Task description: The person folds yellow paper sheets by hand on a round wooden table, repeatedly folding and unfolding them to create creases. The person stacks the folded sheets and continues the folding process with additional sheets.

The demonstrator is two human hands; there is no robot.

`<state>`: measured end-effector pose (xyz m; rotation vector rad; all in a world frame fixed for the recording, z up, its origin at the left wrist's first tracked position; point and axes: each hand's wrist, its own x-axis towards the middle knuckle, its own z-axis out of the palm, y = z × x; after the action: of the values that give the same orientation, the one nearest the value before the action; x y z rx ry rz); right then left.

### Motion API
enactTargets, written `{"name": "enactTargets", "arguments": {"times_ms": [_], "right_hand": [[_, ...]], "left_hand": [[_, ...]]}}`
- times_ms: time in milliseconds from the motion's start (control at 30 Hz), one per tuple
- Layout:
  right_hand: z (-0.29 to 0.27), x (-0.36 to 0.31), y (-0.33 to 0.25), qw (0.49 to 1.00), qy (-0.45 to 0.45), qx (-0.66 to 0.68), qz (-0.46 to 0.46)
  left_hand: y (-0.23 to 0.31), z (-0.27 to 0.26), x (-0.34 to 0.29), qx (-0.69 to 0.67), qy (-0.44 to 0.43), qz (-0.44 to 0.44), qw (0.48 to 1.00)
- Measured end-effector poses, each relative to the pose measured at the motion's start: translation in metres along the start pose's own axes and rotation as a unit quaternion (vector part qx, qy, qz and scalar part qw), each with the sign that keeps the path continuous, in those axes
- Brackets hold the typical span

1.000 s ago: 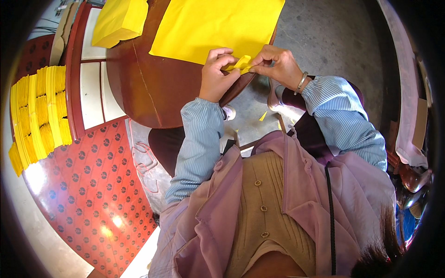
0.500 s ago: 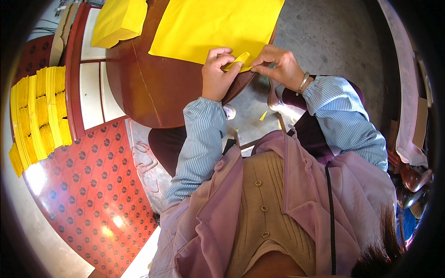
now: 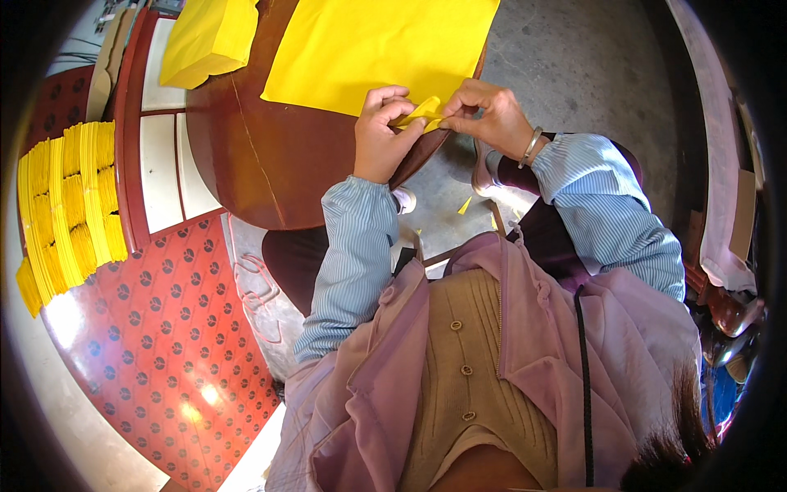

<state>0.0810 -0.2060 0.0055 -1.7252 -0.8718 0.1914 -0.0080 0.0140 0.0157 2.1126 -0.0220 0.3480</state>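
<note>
Both my hands work at a small folded piece of yellow paper (image 3: 428, 111) over the front edge of the brown round-ended table (image 3: 238, 156). My left hand (image 3: 382, 138) pinches its left part between thumb and fingers. With thumb and index finger, my right hand (image 3: 492, 120) grips the right end of the same piece. Just beyond my fingers a large flat yellow sheet (image 3: 377, 49) lies on the table. Whether the folded piece joins that sheet is hidden by my hands.
A thick yellow paper stack (image 3: 205, 45) sits at the table's far left. Bundles of folded yellow paper (image 3: 70, 209) rest on a red patterned board (image 3: 180, 344) at the left. White-fronted drawers (image 3: 161, 164) stand between. A yellow scrap (image 3: 465, 205) lies on the grey floor (image 3: 574, 66).
My right fingertips have shifted slightly left along the folded paper, and its fold stands a little differently. Both hands keep their grip.
</note>
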Motion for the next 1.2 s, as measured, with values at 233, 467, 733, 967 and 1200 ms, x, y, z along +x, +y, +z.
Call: {"name": "enactTargets", "arguments": {"times_ms": [233, 467, 733, 967, 1200], "right_hand": [[-0.0021, -0.0017, -0.0046, 0.999, -0.013, -0.037, -0.024], [-0.0035, -0.0024, -0.0030, 0.997, -0.012, -0.043, -0.056], [-0.0015, -0.0011, 0.0006, 1.000, -0.008, -0.025, 0.006], [-0.0002, -0.0001, 0.0017, 1.000, 0.000, -0.018, -0.003], [0.0008, -0.0008, 0.0034, 1.000, 0.003, -0.008, -0.003]], "left_hand": [[0.0024, 0.0011, 0.0007, 0.006, 0.004, -0.027, 1.000], [0.0019, 0.0009, 0.0004, 0.000, 0.001, -0.033, 0.999], [-0.0026, 0.0009, -0.0008, -0.027, -0.001, -0.027, 0.999], [-0.0063, -0.0049, -0.0014, -0.053, -0.032, -0.016, 0.998], [-0.0055, -0.0075, -0.0008, -0.051, -0.048, -0.022, 0.997]]}}
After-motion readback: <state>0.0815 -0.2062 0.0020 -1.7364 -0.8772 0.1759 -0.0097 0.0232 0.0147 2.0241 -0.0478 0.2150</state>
